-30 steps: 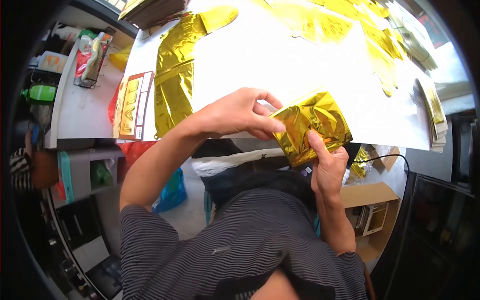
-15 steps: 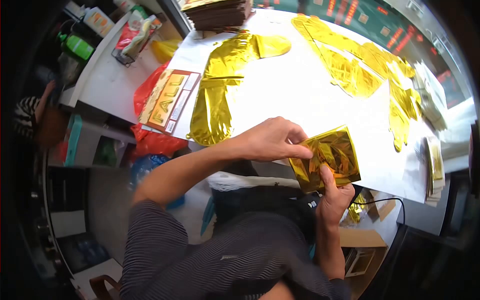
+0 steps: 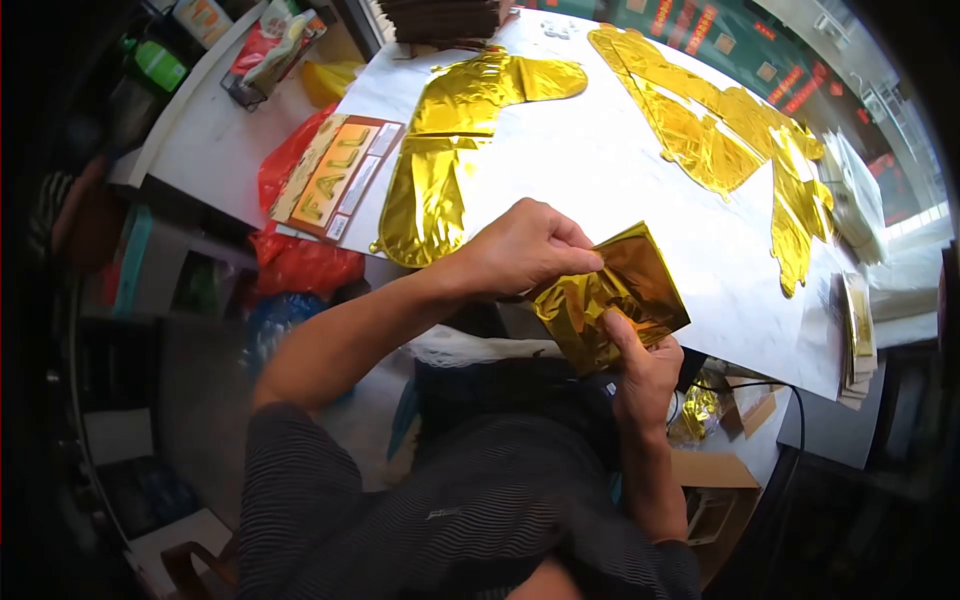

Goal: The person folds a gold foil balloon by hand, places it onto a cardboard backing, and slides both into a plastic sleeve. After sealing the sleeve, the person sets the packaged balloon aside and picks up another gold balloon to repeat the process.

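Your left hand point(image 3: 530, 248) pinches the folded gold foil point(image 3: 600, 292); your right hand point(image 3: 648, 380) clamps it, seemingly for steadiness, by the bench's point(image 3: 740, 340) near edge

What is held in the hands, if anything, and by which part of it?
A gold foil piece. In this view, the left hand pinches its upper-left edge; the right hand grips its lower edge.

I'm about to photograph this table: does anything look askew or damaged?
The FALL card sits slanted at the edge of the table, and crumpled foil lies below, apart from the flat gold pieces on top. The held gold packet is creased, but I see no clear tear.
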A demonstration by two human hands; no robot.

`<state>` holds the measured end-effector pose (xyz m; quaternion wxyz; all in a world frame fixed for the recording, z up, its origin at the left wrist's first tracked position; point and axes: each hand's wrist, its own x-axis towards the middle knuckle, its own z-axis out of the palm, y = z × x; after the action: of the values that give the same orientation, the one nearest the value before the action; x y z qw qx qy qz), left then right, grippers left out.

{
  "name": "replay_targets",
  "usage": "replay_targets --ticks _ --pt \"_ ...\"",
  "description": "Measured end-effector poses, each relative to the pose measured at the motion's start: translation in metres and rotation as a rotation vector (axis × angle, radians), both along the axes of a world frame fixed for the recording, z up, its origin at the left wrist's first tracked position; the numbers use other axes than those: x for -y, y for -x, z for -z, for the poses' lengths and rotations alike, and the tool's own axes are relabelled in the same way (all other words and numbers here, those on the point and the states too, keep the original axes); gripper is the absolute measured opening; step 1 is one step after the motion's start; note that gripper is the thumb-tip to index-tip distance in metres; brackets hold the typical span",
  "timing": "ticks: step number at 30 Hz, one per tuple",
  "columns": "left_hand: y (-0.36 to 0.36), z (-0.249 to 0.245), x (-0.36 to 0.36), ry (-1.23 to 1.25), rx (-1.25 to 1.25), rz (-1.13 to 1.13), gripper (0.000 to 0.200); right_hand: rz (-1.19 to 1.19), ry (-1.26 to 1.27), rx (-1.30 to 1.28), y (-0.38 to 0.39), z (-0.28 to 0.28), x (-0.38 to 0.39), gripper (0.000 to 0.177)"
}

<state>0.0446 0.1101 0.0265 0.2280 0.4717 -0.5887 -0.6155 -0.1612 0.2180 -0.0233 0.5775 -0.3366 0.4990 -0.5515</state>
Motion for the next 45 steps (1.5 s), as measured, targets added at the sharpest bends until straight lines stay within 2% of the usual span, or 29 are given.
replay_targets --ticks 2,4,5,8,10,11,12,13,14,16,17,18,20,21,24,25,26,28,31,33,38,40,41,43,45 --pt "-0.004 -0.004 -0.006 -0.012 0.018 -0.043 0.029 0.001 -0.027 -0.062 0.0 0.003 0.0 0.034" --pt "-0.007 -0.005 -0.01 0.135 0.025 0.029 0.021 -0.019 0.024 -0.094 -0.002 -0.001 0.002 0.036" --pt "-0.013 0.0 -0.01 0.119 -0.063 0.034 0.028 -0.021 0.014 -0.126 -0.003 -0.003 0.002 0.036" --pt "-0.034 -0.015 -0.016 0.155 -0.112 -0.107 0.027 0.016 0.062 -0.193 0.0 -0.008 0.008 0.03" --pt "-0.072 -0.018 -0.009 0.547 0.102 -0.239 0.022 0.044 0.101 -0.205 0.005 -0.014 0.015 0.026" --pt "-0.1 -0.01 -0.001 0.911 0.315 -0.303 0.021 0.057 0.143 -0.165 0.006 -0.019 0.02 0.022" --pt "-0.126 -0.009 0.006 0.885 0.531 -0.521 0.024 0.062 0.149 -0.21 0.015 -0.013 0.024 0.021" --pt "-0.159 -0.007 0.012 0.977 0.665 -0.704 0.032 0.077 0.169 -0.21 0.018 -0.013 0.029 0.022" --pt "-0.198 -0.007 0.018 1.023 0.965 -0.75 0.035 0.095 0.188 -0.21 0.018 -0.014 0.034 0.022" --pt "-0.259 -0.007 0.021 0.842 1.221 -0.81 0.051 0.1 0.201 -0.202 0.017 -0.015 0.041 0.021" --pt "-0.272 0.003 0.025 0.918 1.292 -0.804 0.047 0.087 0.205 -0.216 0.02 -0.012 0.043 0.022" --pt "-0.283 0.003 0.029 0.915 1.297 -0.804 0.047 0.074 0.209 -0.23 0.021 -0.009 0.045 0.023" --pt "-0.308 0.002 0.033 0.303 1.199 -0.73 0.047 0.073 0.187 -0.255 0.018 -0.007 0.051 0.024" --pt "-0.314 0.019 0.032 0.424 1.181 -0.773 0.048 0.081 0.171 -0.286 0.017 -0.007 0.053 0.024" --pt "-0.325 0.035 0.035 0.326 1.054 -0.759 0.05 0.102 0.16 -0.296 0.014 -0.008 0.05 0.025" --pt "-0.313 0.031 0.032 0.331 1.017 -0.86 0.045 0.103 0.154 -0.298 0.015 -0.009 0.049 0.025" --pt "-0.309 0.034 0.031 0.329 1.017 -0.858 0.045 0.099 0.147 -0.333 0.016 -0.009 0.048 0.024" --pt "-0.309 0.038 0.031 0.446 1.001 -0.983 0.04 0.093 0.143 -0.367 0.015 -0.009 0.047 0.024" --pt "-0.314 0.044 0.033 0.461 0.948 -1.024 0.036 0.078 0.159 -0.387 0.012 -0.01 0.046 0.024" --pt "-0.313 0.044 0.033 0.486 1.006 -1.027 0.035 0.122 0.199 -0.331 0.008 -0.013 0.047 0.016" --pt "-0.32 0.038 0.036 0.43 1.038 -1.051 0.031 0.108 0.191 -0.341 0.01 -0.012 0.046 0.015" --pt "-0.332 0.033 0.034 0.451 0.871 -1.054 0.027 0.106 0.19 -0.343 0.012 -0.01 0.045 0.015" --pt "-0.341 0.028 0.033 0.455 0.874 -1.056 0.027 0.105 0.196 -0.337 0.012 -0.009 0.046 0.015" --pt "-0.358 0.013 0.024 0.423 0.504 -1.01 0.022 0.102 0.201 -0.332 0.016 -0.007 0.046 0.015" --pt "-0.361 -0.021 0.009 0.491 0.425 -0.978 0.02 0.041 0.187 -0.342 0.025 0.0 0.046 0.026"
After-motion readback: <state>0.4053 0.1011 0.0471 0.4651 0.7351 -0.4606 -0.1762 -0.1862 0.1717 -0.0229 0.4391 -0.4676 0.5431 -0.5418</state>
